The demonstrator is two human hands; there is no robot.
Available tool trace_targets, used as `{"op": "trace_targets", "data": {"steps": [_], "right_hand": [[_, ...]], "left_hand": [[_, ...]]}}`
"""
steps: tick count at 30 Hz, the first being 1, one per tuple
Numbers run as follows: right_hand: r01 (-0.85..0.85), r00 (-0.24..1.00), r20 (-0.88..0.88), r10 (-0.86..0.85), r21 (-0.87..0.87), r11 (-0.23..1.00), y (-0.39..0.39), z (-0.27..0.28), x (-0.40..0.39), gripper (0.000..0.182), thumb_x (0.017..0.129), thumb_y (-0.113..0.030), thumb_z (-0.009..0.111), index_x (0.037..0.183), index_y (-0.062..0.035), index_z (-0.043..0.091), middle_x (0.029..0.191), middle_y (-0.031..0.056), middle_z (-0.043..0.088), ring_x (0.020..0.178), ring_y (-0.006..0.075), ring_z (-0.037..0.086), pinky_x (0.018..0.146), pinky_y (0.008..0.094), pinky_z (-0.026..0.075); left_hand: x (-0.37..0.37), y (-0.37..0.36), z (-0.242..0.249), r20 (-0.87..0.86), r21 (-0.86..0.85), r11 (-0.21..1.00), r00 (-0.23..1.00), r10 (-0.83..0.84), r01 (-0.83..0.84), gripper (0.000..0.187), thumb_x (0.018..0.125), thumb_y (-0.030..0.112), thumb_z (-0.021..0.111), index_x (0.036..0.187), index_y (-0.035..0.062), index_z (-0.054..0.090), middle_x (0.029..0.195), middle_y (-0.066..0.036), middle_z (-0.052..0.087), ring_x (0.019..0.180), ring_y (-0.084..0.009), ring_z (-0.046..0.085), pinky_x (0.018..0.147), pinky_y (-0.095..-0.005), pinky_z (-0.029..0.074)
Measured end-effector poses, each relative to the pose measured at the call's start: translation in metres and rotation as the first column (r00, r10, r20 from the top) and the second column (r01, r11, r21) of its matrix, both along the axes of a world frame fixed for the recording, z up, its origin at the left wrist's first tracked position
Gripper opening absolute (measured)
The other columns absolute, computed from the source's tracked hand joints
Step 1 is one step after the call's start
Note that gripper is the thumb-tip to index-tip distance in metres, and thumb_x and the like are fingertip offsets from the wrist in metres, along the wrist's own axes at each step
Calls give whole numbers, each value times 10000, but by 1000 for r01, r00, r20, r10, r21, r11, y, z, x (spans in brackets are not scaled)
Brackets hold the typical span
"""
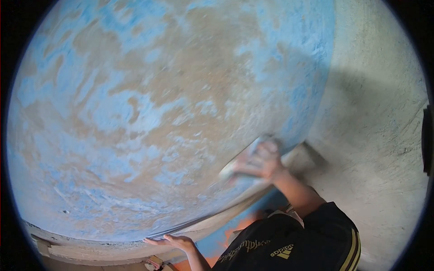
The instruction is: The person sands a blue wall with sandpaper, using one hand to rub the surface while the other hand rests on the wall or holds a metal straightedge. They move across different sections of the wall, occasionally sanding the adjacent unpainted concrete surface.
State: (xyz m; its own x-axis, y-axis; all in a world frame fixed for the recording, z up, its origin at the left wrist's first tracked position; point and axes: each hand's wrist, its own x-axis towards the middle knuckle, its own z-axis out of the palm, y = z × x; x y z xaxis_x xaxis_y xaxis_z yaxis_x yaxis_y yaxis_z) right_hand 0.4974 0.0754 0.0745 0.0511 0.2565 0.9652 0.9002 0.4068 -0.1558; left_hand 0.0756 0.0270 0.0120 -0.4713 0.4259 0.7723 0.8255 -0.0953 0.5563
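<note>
A flat, pale block-like tool [239, 159] lies against the blue and brown mottled wall [181, 90]. My right hand [262, 160] is wrapped round it, smeared by motion. At the bottom of the view, near the wall's lower edge, my left hand [174, 241] has its fingers stretched out, with nothing held. The wall's surface shows blue paint with patches of brown.
To the right is a grey-green wall surface [375, 135] with a shadow across it. A ledge [90, 253] runs along the lower left. Small red and yellow items [155, 262] sit at the bottom. A dark object [427, 140] stands at the right edge.
</note>
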Motion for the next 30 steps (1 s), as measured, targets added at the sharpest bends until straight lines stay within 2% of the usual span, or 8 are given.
{"op": "trace_targets", "data": {"steps": [4, 6, 9, 11, 15, 19, 25, 30], "right_hand": [[11, 603, -798, 7, 17, 1000, 12, -27, -33, 499, 1019, -379, 560, 1283, 40, 623, 1074, 170, 687, 976, 295, 662, 888, 429, 522], [34, 652, -758, -9, 18, 999, 6, -31, -58, 520, 1010, -397, 564, 1260, 55, 627, 1085, 185, 686, 943, 301, 665, 856, 425, 523], [-45, 999, -28, 47, 37, 998, -11, -31, -100, 569, 1037, -418, 515, 1269, 94, 603, 1148, 212, 678, 990, 306, 665, 866, 454, 516], [-150, 955, -251, 159, 53, 987, -3, -30, -108, 588, 1026, -451, 509, 1267, 74, 618, 1199, 228, 669, 1101, 348, 650, 947, 516, 487], [-69, 379, -893, 244, 236, 969, 0, 4, -186, 599, 923, -537, 605, 1208, -17, 689, 1232, 228, 664, 1242, 406, 593, 1056, 606, 391], [-67, 994, -81, 77, 123, 990, 4, -33, -226, 524, 965, -452, 562, 1186, 5, 687, 1232, 188, 670, 1199, 377, 592, 1076, 620, 349], [-67, 670, -738, 78, 45, 997, 10, -23, -265, 566, 1025, -452, 483, 1277, 25, 653, 1242, 164, 660, 1163, 310, 596, 1076, 513, 389], [-38, 999, 0, 38, -77, 996, -23, 7, -329, 547, 1044, -402, 457, 1359, 20, 605, 1250, 95, 670, 1167, 243, 608, 1018, 441, 458]], "left_hand": [[-40, -6, 3, -149, 39, 997, 987, 64, -59, 816, 1076, 581, 314, 1618, 4, 118, 1670, -273, 78, 1552, -430, 91, 1230, -604, 114], [-69, -9, 0, -170, 45, 995, 981, 93, -86, 801, 1083, 557, 320, 1617, 1, 103, 1666, -272, 76, 1551, -427, 87, 1228, -604, 114], [-103, -12, 13, -133, 70, 988, 980, 148, -139, 787, 1086, 550, 326, 1617, 5, 122, 1665, -269, 93, 1550, -430, 94, 1226, -604, 129], [-139, -15, 14, -148, 73, 983, 973, 180, -170, 771, 1090, 540, 320, 1614, 6, 135, 1660, -271, 112, 1547, -430, 109, 1227, -598, 137], [-199, -25, 15, -200, 57, 981, 961, 192, -185, 789, 1088, 529, 336, 1608, -23, 117, 1654, -282, 122, 1540, -437, 138, 1223, -579, 157], [-255, -28, 4, -216, 7, 982, 959, 185, -188, 798, 1084, 534, 340, 1612, -16, 102, 1657, -289, 101, 1543, -445, 127, 1216, -587, 167], [-277, -17, 2, -119, -42, 999, 993, 3, -8, 826, 1068, 557, 385, 1614, 1, 109, 1669, -300, 21, 1553, -461, 66, 1207, -640, 130], [-269, -10, 9, -14, -5, 993, 993, -117, 117, 822, 1056, 561, 409, 1627, 36, 135, 1674, -302, -68, 1555, -475, 4, 1202, -669, 78]]}}
